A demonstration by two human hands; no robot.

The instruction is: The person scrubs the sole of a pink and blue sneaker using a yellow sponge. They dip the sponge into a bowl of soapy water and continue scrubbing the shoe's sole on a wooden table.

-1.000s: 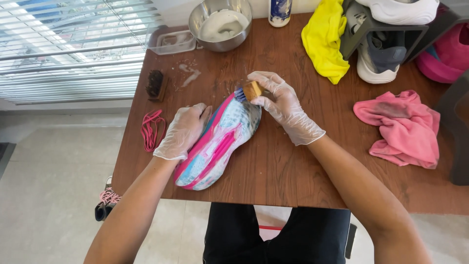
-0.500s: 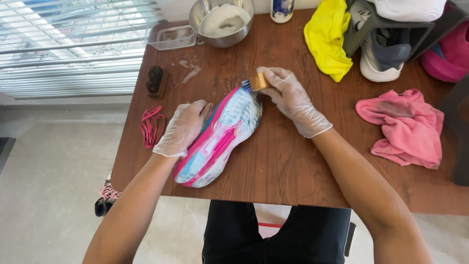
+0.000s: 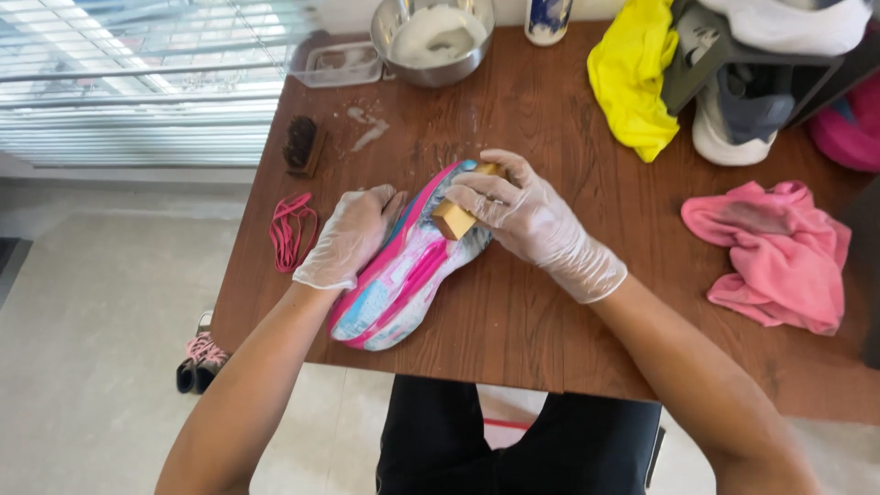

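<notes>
A pink, white and light blue sneaker [image 3: 403, 275] lies sole-up on the brown wooden table [image 3: 532, 312]. My left hand [image 3: 353, 234], in a clear glove, grips the shoe's left side. In my gloved right hand [image 3: 522, 215] is a small wooden-backed brush [image 3: 456, 218], pressed onto the sole near the far end of the shoe.
Pink laces [image 3: 291, 229] and a dark brush [image 3: 302, 145] lie at the table's left. A metal bowl [image 3: 435, 41] of white foam, a clear tub [image 3: 335, 62] and a bottle [image 3: 548, 18] stand at the back. Yellow cloth [image 3: 632, 78], pink cloth [image 3: 779, 252], more shoes [image 3: 742, 110] at right.
My right hand has brought the brush from the shoe's far tip back toward me, onto the sole. The left hand still holds the shoe.
</notes>
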